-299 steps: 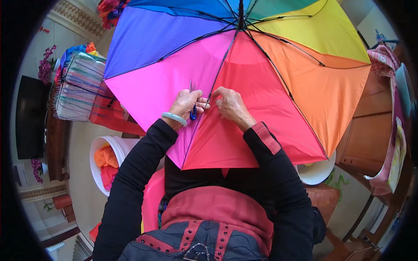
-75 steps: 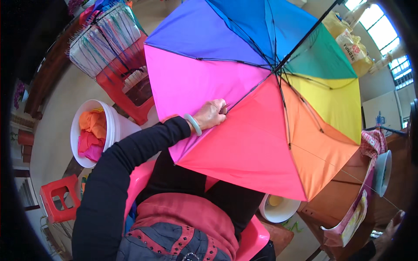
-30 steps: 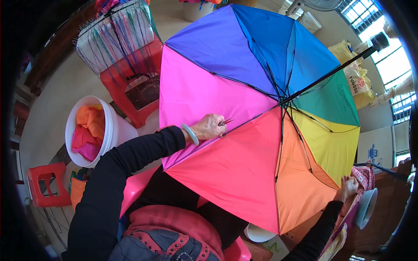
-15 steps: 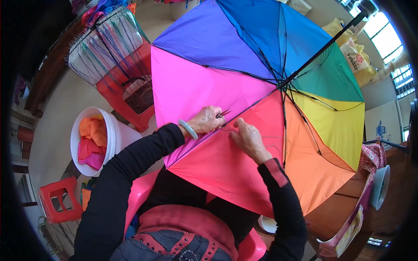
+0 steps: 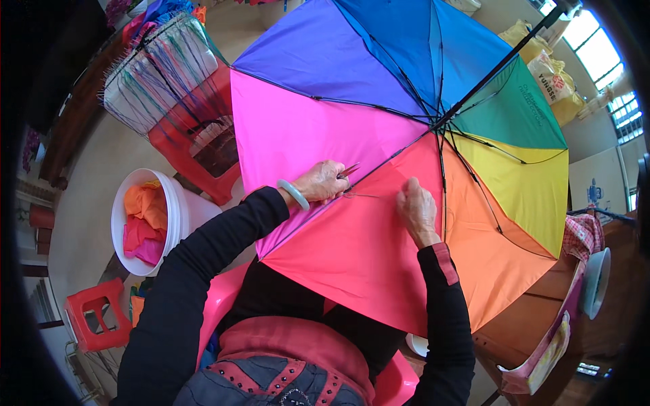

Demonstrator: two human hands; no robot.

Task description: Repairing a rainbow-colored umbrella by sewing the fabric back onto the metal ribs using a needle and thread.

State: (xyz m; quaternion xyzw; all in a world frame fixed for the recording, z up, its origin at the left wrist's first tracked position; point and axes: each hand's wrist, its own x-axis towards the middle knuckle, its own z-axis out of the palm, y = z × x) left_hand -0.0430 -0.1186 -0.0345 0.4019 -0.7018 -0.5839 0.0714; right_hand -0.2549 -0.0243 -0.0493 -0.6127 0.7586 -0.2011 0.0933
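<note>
An open umbrella (image 5: 338, 223) with rainbow-coloured panels lies inside up across my lap, its black shaft (image 5: 501, 68) slanting to the upper right. My left hand (image 5: 319, 181) is closed at the black rib (image 5: 386, 161) between the pink and red panels. Small snips (image 5: 349, 170) stick out from its fingers. A thin thread (image 5: 362, 195) runs from the rib toward my right hand (image 5: 418, 211), whose fingers are pinched together over the red panel. Any needle in that pinch is too small to make out.
At left, a white bucket (image 5: 175, 223) holds orange and pink cloth. Beyond it, a white block (image 5: 169, 61) hung with many threads rests on a red stool (image 5: 196, 166). Another red stool (image 5: 101, 314) stands lower left. A wooden table (image 5: 521, 311) is at right.
My right hand has moved right, away from the rib, and the thread now stretches toward it. My left hand stays at the rib with the snips.
</note>
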